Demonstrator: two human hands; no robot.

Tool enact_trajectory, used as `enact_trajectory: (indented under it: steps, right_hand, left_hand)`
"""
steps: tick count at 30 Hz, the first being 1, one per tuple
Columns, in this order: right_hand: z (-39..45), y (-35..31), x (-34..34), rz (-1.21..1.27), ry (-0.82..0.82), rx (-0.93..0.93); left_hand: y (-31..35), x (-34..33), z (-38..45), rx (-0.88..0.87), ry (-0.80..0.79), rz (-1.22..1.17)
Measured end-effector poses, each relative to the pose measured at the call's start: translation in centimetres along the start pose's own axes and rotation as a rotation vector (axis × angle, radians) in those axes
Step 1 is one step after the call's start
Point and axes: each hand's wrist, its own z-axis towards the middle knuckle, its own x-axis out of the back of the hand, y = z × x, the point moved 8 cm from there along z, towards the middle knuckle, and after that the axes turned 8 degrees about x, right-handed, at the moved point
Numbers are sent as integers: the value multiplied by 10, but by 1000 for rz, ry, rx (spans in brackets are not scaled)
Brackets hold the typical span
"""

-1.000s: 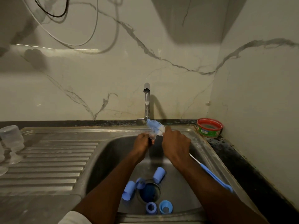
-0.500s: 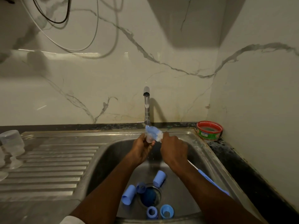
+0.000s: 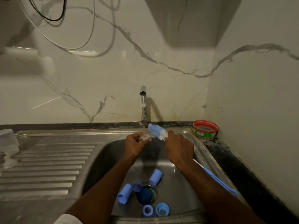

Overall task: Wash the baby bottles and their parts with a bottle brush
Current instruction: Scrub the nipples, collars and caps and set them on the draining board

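hands (image 3: 159, 146) under tap (image 3: 143, 104), clear teat (image 3: 144, 136), bottle brush (image 3: 157, 132)

blue caps (image 3: 124, 193): 2 | blue rings (image 3: 147, 210): 3 | brush (image 3: 157, 131): 1

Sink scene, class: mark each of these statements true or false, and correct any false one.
1. The right hand holds the bottle brush. True.
2. The left hand is empty. False: it pinches a small clear part.
3. Water runs from the tap. True.
4. The blue bottle parts lie on the draining board. False: they lie in the sink basin.
5. The red-rimmed tub sits right of the sink. True.
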Motion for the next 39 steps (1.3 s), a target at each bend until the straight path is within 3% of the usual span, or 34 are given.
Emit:
enact_trajectory:
  steps: [7, 13, 25, 34, 39]
  right_hand:
    - [0, 5, 2, 8, 29, 1]
    - [1, 6, 0, -2, 16, -8]
    - [3, 11, -2, 5, 38, -16]
    - [4, 12, -4, 22, 23, -16]
    - [3, 10, -1, -16, 36, -3]
  left_hand:
    - [1, 3, 1, -33, 50, 129]
    - [1, 8, 3, 9, 72, 59]
    - [2, -3, -6, 28, -44, 100]
    - [10, 6, -7, -22, 51, 107]
    - [9, 4, -11, -33, 49, 237]
